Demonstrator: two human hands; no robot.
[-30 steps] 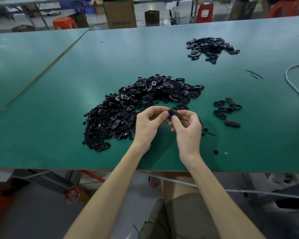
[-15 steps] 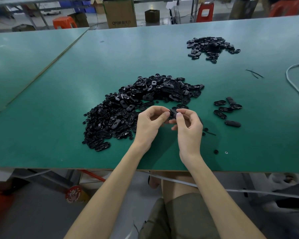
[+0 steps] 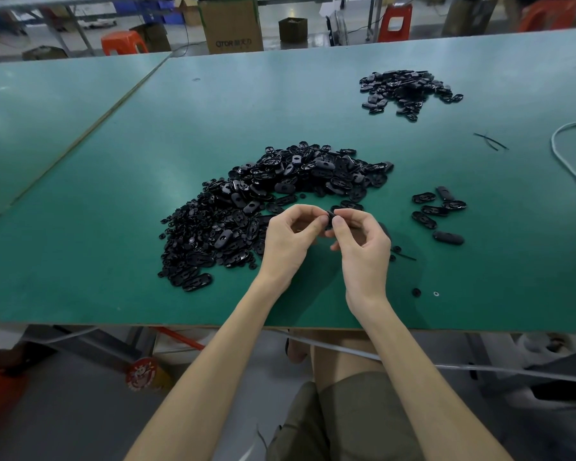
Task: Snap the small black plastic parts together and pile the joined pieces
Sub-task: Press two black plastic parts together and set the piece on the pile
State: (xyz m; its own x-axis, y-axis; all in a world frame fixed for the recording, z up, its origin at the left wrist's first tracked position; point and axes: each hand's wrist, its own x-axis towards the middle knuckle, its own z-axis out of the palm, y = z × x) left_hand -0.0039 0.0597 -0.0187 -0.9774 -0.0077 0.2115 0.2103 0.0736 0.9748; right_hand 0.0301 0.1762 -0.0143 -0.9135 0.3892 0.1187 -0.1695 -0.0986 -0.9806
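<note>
Together, left hand [image 3: 286,242] and right hand [image 3: 364,257] pinch one small glossy black plastic part [image 3: 330,215].

bare forearms [image 3: 213,371], bare left hand [image 3: 288,242] and right hand [image 3: 363,252]; creased olive-brown shorts [image 3: 346,424] across the lap

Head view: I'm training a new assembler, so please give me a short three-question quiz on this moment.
1. Fill in: the left hand and right hand together pinch one small black ____.
2. True or false: the right hand is empty.
3. Which is larger? A: near pile. B: far pile.

Key: 1 part; 2 false; 3 A.
</note>
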